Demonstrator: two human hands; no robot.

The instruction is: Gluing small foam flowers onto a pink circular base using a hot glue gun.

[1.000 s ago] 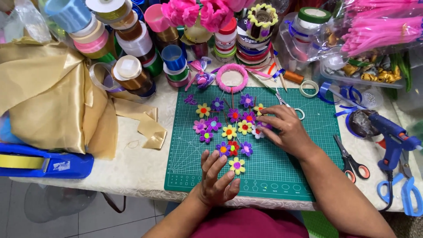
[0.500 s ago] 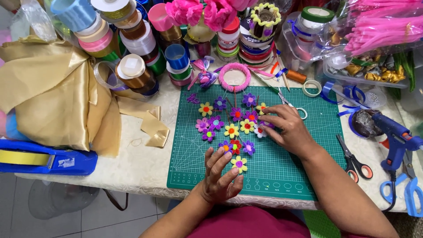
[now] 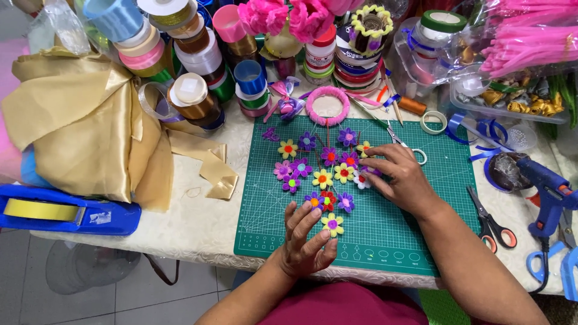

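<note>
My left hand (image 3: 307, 238) lies flat & open at bottom centre of the green cutting mat (image 3: 421, 241), fingertips touching the yellow flower (image 3: 332, 224) and the one above it. Right hand (image 3: 400, 177), fingers loosely spread, rests on the flower cluster (image 3: 325, 171) mid-frame, gripping nothing. Free mat lower right; scissors (image 3: 490, 219) just past its right edge; gold fabric (image 3: 78, 120) left

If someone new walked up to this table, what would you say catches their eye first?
Most likely the cluster of small bright flowers in the middle of the green cutting mat, with the left hand touching the lower ones and the right hand resting at the cluster's right edge. Next, the heap of gold satin cloth on the left, the ribbon spools behind it, and the blue glue gun at far right.
</note>
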